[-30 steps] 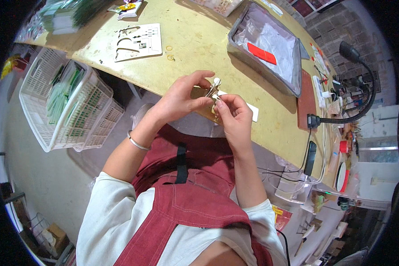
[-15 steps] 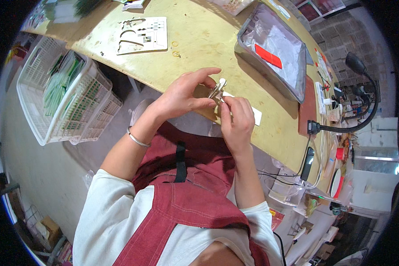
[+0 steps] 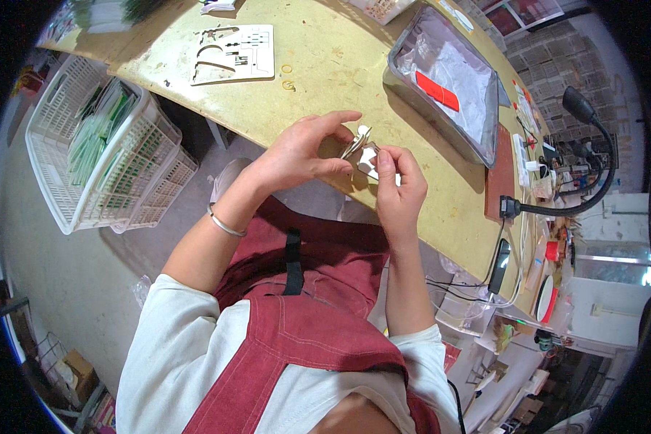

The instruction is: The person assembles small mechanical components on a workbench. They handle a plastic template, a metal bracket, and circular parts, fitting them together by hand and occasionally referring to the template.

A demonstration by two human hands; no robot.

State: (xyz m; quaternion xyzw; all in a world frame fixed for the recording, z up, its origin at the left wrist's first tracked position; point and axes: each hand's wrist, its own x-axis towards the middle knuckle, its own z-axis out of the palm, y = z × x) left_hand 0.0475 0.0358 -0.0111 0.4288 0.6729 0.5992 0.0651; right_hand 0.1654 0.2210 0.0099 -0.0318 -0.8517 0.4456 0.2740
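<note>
R hand [image 3: 403, 181] has shifted a bit right, away from L hand [image 3: 304, 148], since ½ sec ago; L about same spot. So more of a white bit [image 3: 369, 160] now shows in the gap, prob. meaning R is handling it apart from L's bunch. Small thin pieces [image 3: 356, 141], whitish & metallic, sit in L's grip above the bench [image 3: 325, 79] edge. L thumb & index curve wide apart in a C; pieces look pinched lower between thumb & other fingers, exact contact hidden. R thumb & index pressed together, apparently on edge of white bit; can't tell if it touches L's pieces. Further out: yellowish rings [image 3: 288, 85] & white card [image 3: 253, 58] w/ dark shapes, far side; grey tub [image 3: 434, 124] w/ red pouch [image 3: 437, 91], right; white crate [image 3: 134, 177] of green packs [image 3: 98, 126], left, off bench.
</note>
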